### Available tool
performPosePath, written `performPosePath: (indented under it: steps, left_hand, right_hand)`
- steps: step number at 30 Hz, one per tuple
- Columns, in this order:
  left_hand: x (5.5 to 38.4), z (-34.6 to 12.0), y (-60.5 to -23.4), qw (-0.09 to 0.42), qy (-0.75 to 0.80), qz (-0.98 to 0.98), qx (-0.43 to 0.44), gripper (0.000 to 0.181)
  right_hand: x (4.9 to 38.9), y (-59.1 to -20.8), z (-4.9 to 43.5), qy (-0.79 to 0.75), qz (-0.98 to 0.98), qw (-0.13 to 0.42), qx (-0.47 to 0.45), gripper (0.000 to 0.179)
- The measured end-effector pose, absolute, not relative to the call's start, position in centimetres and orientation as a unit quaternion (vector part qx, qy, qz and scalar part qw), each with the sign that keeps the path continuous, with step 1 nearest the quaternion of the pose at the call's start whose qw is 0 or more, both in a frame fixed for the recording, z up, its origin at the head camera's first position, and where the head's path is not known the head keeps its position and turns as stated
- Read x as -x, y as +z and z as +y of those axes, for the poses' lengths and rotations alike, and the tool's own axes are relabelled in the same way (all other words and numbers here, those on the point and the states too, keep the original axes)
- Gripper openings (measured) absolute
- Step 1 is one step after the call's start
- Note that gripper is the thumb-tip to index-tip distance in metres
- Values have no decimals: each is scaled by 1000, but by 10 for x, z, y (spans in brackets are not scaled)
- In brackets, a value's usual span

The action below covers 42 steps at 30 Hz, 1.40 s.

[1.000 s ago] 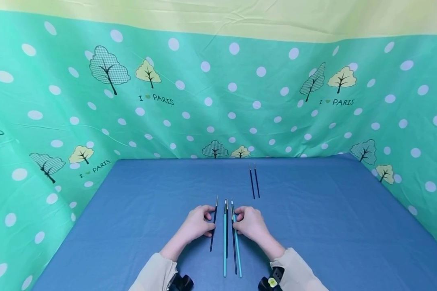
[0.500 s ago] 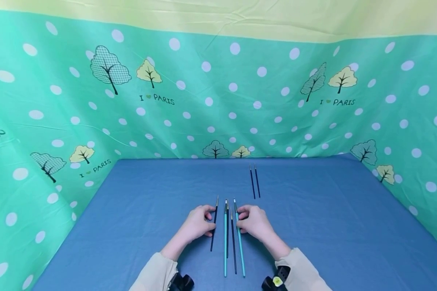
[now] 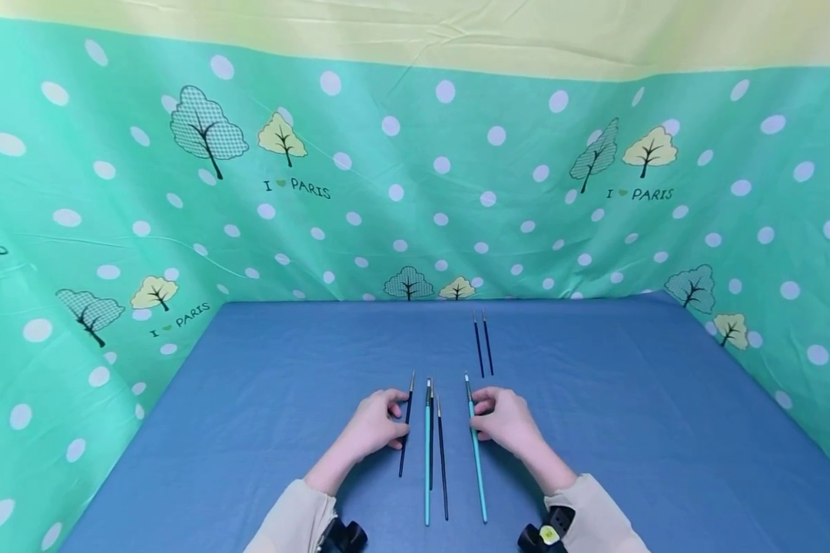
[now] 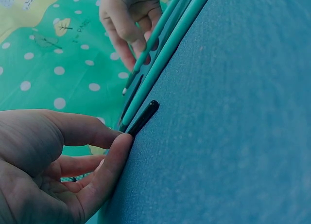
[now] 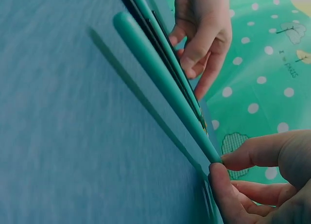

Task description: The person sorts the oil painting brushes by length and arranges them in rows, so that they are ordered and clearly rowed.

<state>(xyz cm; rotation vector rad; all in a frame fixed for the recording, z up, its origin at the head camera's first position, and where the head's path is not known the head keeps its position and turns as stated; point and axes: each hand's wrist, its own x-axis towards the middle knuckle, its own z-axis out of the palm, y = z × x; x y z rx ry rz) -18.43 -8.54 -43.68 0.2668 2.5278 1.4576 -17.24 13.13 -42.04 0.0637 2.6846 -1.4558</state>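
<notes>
My left hand (image 3: 373, 421) pinches a slim black paintbrush (image 3: 402, 456) between thumb and forefinger, its bristles pointing away; the dark handle end (image 4: 146, 116) pokes past the fingertips in the left wrist view. A teal paintbrush (image 3: 479, 480) is held in my right hand (image 3: 510, 422) by thumb and fingers. In the right wrist view that teal handle (image 5: 160, 80) runs apart from its shadow, so it is off the cloth at that end. Between the hands lie another teal paintbrush (image 3: 427, 468) with a black one (image 3: 432, 438) close beside it, and a separate black paintbrush (image 3: 443, 468).
Two thin black paintbrushes (image 3: 483, 346) lie side by side farther back, right of centre. Blue cloth (image 3: 283, 369) covers the table. A green dotted curtain (image 3: 401, 192) rises along the back and both sides.
My right hand has moved right with the teal paintbrush, away from the black one that was alongside it. The left hand and its black paintbrush have stayed put.
</notes>
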Motion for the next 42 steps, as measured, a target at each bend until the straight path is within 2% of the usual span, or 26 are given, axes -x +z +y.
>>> performPosePath:
  steps: [16,42]
  left_hand:
    - [185,-87,-439,107,489,861,-91,49]
    - [186,-86,-438,109,503,853,-92,50]
  right_hand:
    - [168,-419,153,-460,886,51,-41,35]
    - [166,-423,153,-429,901,36,-48,35]
